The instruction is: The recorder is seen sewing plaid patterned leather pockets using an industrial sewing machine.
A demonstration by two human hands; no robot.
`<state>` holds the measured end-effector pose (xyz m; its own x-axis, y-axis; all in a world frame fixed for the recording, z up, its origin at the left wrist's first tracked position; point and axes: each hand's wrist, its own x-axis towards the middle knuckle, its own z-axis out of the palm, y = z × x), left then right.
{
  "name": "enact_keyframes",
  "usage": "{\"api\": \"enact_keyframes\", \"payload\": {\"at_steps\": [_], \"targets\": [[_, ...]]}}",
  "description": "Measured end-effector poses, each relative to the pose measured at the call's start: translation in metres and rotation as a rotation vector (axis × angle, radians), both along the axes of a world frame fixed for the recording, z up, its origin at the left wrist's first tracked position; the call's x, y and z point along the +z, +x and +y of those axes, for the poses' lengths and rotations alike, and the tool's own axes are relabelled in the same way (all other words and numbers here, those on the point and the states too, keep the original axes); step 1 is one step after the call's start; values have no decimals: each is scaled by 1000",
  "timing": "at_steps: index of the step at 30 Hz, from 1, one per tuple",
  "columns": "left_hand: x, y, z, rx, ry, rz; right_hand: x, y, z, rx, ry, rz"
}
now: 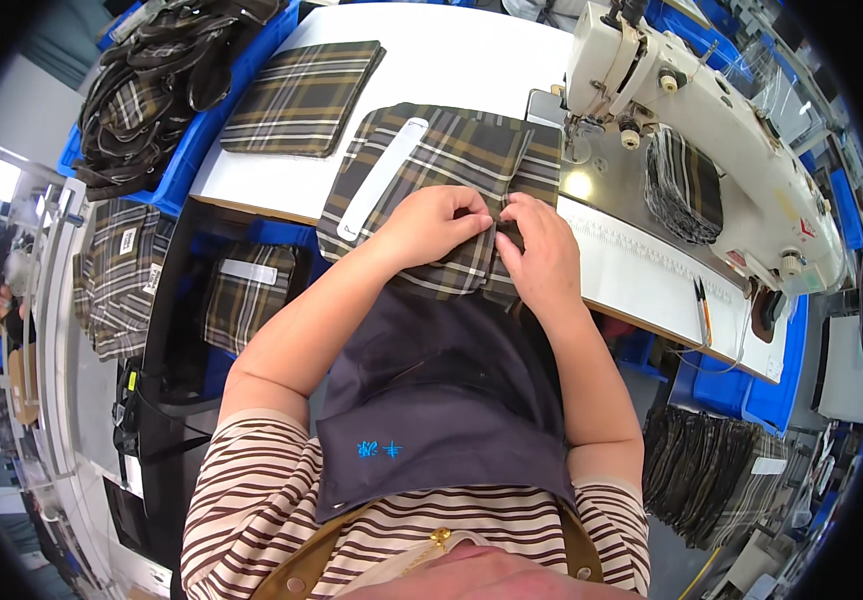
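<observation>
Plaid fabric pieces [467,150] in dark green, brown and white lie over the table's front edge, part of them hanging toward my lap. A white strip [384,180] rests slantwise on their left part. My left hand [437,225] has its fingers curled and pinched together at a fabric edge near the middle. Close beside it, my right hand [544,245] bends thumb and fingers onto the same edge, pinching the cloth. The fingertips of both hands nearly meet. Exactly how much cloth lies between them is hidden.
The sewing machine [702,120] stands at the right, with a plaid stack [687,185] under its arm. Tweezers [702,310] lie near the right table edge. Another plaid stack [302,95] sits at the back left, beside a blue bin [242,90] of dark pieces.
</observation>
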<state>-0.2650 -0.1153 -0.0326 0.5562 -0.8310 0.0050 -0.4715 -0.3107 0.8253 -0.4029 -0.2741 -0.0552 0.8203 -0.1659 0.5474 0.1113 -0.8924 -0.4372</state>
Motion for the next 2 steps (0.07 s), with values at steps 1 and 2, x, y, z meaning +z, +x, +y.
{"api": "enact_keyframes", "payload": {"at_steps": [1,2], "targets": [[-2,2,2,9,6,39,-1,0,0,-4,4,7],[-3,3,3,16,12,78,-2,0,0,-9,7,14]]}}
